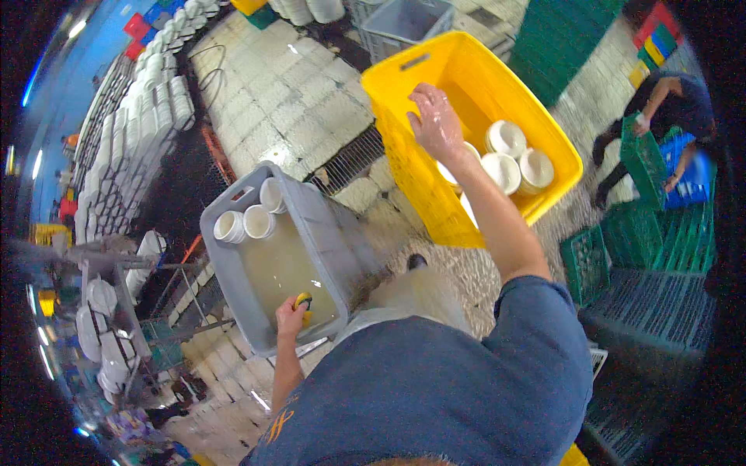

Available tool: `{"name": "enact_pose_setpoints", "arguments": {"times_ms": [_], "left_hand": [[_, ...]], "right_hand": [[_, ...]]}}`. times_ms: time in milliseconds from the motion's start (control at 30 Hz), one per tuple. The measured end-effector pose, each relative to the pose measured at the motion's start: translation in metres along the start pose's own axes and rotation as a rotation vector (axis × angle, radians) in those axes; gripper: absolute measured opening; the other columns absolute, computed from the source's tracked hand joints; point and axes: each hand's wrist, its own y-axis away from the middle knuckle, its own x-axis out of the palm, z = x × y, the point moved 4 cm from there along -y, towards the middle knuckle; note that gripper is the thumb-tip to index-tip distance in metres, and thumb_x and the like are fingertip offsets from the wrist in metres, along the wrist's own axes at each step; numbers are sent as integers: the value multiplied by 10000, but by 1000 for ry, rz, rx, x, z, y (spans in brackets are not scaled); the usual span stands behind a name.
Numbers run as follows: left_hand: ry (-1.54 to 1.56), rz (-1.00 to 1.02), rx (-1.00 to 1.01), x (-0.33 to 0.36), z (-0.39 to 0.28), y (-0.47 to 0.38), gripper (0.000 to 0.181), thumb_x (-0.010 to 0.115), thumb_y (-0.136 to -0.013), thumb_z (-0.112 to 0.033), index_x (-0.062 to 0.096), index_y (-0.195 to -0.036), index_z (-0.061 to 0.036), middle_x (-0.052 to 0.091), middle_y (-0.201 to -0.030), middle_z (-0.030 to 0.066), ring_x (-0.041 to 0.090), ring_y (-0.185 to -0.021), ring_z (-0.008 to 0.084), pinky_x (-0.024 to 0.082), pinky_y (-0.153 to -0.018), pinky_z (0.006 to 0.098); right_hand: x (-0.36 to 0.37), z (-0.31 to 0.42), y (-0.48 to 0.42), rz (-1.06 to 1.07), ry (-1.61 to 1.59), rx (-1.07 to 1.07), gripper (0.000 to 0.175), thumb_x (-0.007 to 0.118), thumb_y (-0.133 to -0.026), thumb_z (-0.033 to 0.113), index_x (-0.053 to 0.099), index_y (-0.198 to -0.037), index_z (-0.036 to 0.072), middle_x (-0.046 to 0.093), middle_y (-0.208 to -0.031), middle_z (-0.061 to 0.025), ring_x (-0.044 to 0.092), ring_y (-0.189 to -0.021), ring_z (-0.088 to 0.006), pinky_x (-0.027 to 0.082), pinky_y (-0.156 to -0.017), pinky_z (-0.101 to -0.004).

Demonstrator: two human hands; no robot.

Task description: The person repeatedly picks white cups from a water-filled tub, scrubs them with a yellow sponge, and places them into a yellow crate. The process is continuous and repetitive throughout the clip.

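Observation:
My left hand grips a yellow and dark sponge low over the murky water in a grey plastic tub. Stacks of white round containers stand in that water at the tub's far end. Above a large yellow plastic tub, my right hand is raised, wet, its fingers spread and holding nothing. Several white round containers lie stacked inside the yellow tub, partly hidden by my right forearm.
A grey crate stands beyond the yellow tub. To the right, a co-worker handles a green crate near other green crates. A floor drain grate lies between the tubs. Long rows of stacked white containers are at the left.

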Motion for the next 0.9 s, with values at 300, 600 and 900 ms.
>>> {"name": "enact_pose_setpoints", "arguments": {"times_ms": [300,600,900], "left_hand": [[74,-77,-27,-96,105,-10,296,711,-794,-164,746,-1082,-112,727,-933,187,717,-879,345,559,-788,443],[117,-89,124,-80,139,-30,327,671,-786,-165,732,-1088,-57,722,-1042,202,691,-972,378,539,-890,456],[113,27,278,-95,112,-17,356,660,-805,-191,726,-1137,-80,714,-1052,208,689,-986,379,540,-885,452]], "right_hand": [[184,377,98,818,-791,63,244,665,-931,205,675,-1097,27,710,-1027,-183,691,-968,-317,542,-854,-418],[335,418,238,1232,144,-306,406,679,-876,299,693,-1221,85,679,-1229,-152,645,-1144,-346,541,-926,-486],[400,358,297,1436,252,-248,368,660,-863,263,706,-1175,74,695,-1191,-164,668,-1081,-354,549,-889,-497]]}}
